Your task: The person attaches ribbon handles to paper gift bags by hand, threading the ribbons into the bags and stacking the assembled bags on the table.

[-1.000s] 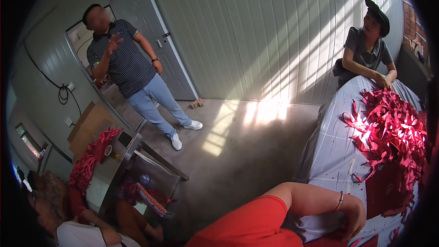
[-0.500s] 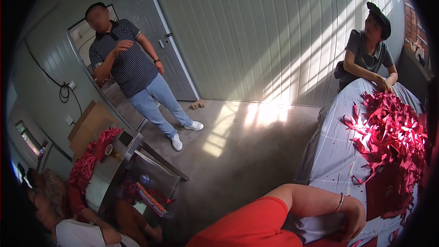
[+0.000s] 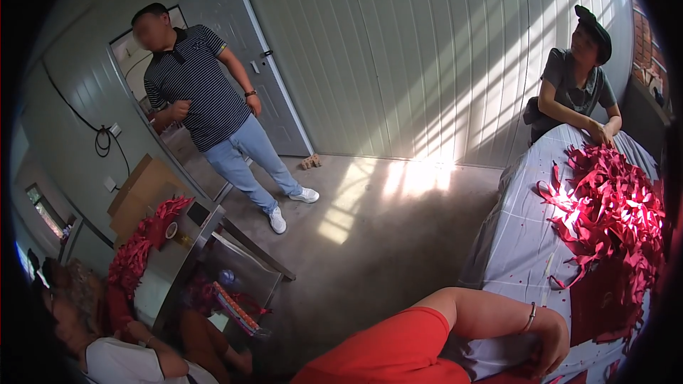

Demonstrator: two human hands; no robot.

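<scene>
Since the earlier frames, the standing person in the striped polo shirt (image 3: 196, 89) has lowered a raised hand to a fist at chest height. 1 forearm in an orange sleeve lies along the near edge of the grey checked tablecloth (image 3: 512, 249); its hand (image 3: 551, 341), with a thin bracelet, curls over that edge, holding nothing visible. Which hand it is cannot be told. On the tablecloth, beyond the hand, lies a heap of red ribbon strips (image 3: 612, 206). At the far end leans a seated person in a black cap (image 3: 580, 85).
</scene>
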